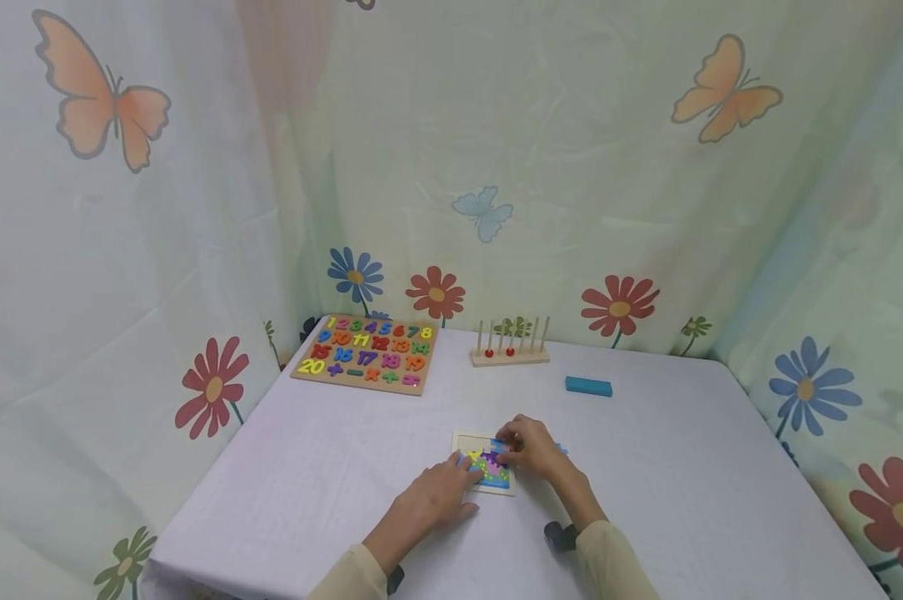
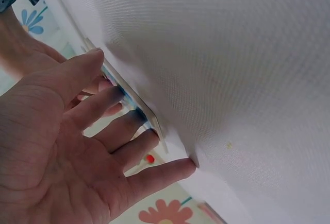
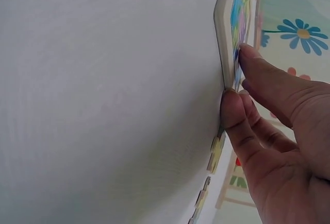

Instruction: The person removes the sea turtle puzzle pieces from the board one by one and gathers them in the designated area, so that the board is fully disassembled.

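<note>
Under the loosely spread fingers of the left hand, a picture puzzle lies, apparently steadied for the right hand, whose bent fingers' grip I cannot tell.

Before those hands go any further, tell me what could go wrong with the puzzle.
The left hand rests on the puzzle, so a slip might shift it. The right hand, touching its edge, could tilt it. Loose pieces lie near the right hand and might get knocked away.
</note>
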The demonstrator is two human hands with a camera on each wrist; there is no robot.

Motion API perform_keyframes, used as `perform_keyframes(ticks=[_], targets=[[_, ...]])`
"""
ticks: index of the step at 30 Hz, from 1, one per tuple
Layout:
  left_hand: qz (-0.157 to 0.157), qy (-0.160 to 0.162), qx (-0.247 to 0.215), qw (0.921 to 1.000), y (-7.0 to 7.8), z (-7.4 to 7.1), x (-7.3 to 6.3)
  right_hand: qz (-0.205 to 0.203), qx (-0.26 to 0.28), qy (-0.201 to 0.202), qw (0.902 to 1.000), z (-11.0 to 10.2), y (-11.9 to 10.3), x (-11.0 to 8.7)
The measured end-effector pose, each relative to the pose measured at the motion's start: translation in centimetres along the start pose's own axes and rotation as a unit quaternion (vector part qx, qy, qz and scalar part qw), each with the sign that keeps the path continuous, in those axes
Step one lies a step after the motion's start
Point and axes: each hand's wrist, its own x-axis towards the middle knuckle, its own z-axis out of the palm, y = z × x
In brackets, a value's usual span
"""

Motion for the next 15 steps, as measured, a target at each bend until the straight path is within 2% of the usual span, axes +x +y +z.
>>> perform_keyframes(ticks=[15], targets=[[-0.014, 0.003, -0.006, 0.9999, 0.08, 0.29, 0.21, -0.008, 0.020, -0.012, 0.9997, -0.24, 0.09, -0.01]])
